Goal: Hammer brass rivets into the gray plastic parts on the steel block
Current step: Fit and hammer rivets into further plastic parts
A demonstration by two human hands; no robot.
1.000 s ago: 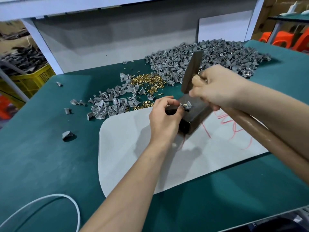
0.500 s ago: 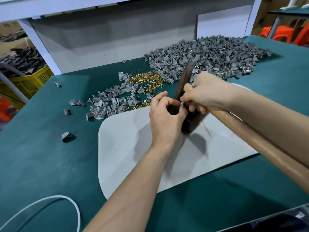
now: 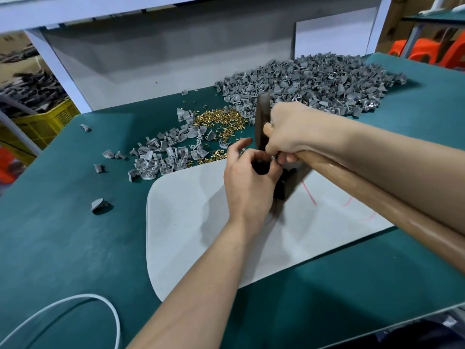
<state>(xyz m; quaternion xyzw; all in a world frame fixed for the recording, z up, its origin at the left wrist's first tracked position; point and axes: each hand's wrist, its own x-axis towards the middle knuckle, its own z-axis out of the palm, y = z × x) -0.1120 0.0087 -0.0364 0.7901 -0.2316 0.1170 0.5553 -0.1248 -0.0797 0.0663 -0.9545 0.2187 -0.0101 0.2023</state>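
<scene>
The dark steel block (image 3: 285, 183) stands on the white mat (image 3: 191, 212), mostly hidden by my hands. My left hand (image 3: 247, 177) curls over the block's top and pinches a small gray plastic part (image 3: 273, 157) there. My right hand (image 3: 293, 133) grips the hammer close under its dark head (image 3: 262, 122), which stands nearly upright over the block, and its fingertips meet the part too. The wooden handle (image 3: 377, 197) runs back along my right forearm. Loose brass rivets (image 3: 221, 122) lie just behind the block.
A big heap of gray plastic parts (image 3: 314, 81) fills the far right of the green table (image 3: 63, 235). A smaller scatter of gray pieces (image 3: 163, 157) lies left of the rivets. A white cable (image 3: 75, 306) loops at the near left. A yellow crate (image 3: 42, 122) stands beyond the left edge.
The hammer head has swung from a tilt to nearly upright, and my right hand has come down onto the block to meet my left hand at the part.
</scene>
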